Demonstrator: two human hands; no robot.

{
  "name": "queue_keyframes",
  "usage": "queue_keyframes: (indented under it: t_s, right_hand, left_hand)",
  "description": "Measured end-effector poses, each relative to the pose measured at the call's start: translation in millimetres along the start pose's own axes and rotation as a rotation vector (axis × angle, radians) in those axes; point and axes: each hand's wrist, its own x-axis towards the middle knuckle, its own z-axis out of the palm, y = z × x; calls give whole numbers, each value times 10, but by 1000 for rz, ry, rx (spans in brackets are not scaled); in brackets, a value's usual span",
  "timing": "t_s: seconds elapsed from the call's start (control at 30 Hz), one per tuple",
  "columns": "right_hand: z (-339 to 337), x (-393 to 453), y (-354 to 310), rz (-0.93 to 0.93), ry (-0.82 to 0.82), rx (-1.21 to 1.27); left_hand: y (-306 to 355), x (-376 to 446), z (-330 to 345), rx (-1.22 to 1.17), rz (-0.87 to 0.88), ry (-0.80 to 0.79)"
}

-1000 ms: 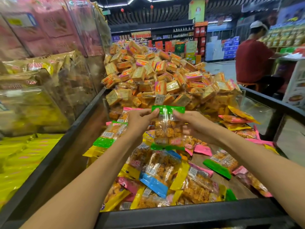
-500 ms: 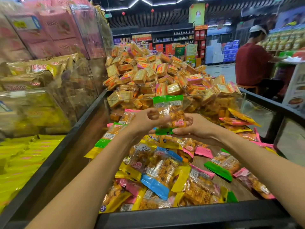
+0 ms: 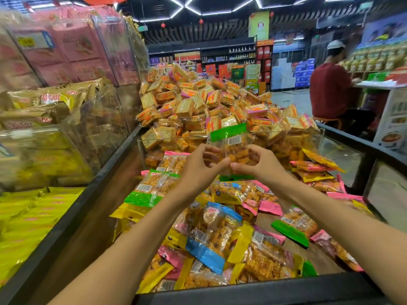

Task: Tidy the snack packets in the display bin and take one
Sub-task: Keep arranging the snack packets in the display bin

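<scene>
Head view, near to far

Nearest, at 6 o'clock: black front rim of the display bin (image 3: 253, 292), two bare forearms reaching over it toward 12 o'clock

Just past the rim: loose snack packets spread over the wooden floor of the bin, clear bags of orange crunchy pieces with coloured ends; blue-ended packet (image 3: 211, 241) near centre, yellow-ended and pink-ended ones beside and under it, green-ended packet (image 3: 294, 230) lying apart at 4 o'clock, another green-ended packet (image 3: 152, 189) at 9 o'clock against the left forearm

Above the heap, centre: left hand (image 3: 198, 170) and right hand (image 3: 262, 165) meeting fingertip to fingertip, both pinching the lower half of one raised snack packet (image 3: 231, 143); packet upright, green strip at top, barcode label below it, second green strip showing under the hands; packet held clear of the pile

Behind the hands at 12 o'clock: clear acrylic divider (image 3: 286, 134), then a tall mound of small square orange-and-pink wrapped packs (image 3: 204, 102)

At 9 to 10 o'clock: neighbouring clear bins with yellow packets (image 3: 28, 219), brown bags, pink boxes higher up, all blurred

At 2 o'clock, far: seated person in a red shirt (image 3: 330, 91) and white cap, back turned, at a counter

Farthest: dark store shelves, strip lights on the ceiling
</scene>
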Motion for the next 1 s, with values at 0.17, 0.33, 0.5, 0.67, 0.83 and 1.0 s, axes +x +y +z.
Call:
queue_keyframes:
  t_s: [0.17, 0.33, 0.5, 0.67, 0.83, 1.0]
  right_hand:
    - [136, -77, -80, -122, -42, -117]
    - [183, -125, -183, -218, -100, -134]
    - [60, -30, -176, -124, 84, 21]
    - [4, 18, -139, 126, -11, 93]
    - [-33, 33, -95, 218, -51, 41]
    - [-116, -37, -98, 207, -68, -28]
  left_hand:
    - [14, -3, 64, -164, -108, -66]
    - [-68, 40, 16, -265, -178, -3]
    - [-73, 70, 27, -412, -244, -38]
    - [-68, 78, 35, -517, -308, -108]
    - [-112, 39, 73, -499, -328, -176]
    - [-150, -2, 147, -231, -267, -57]
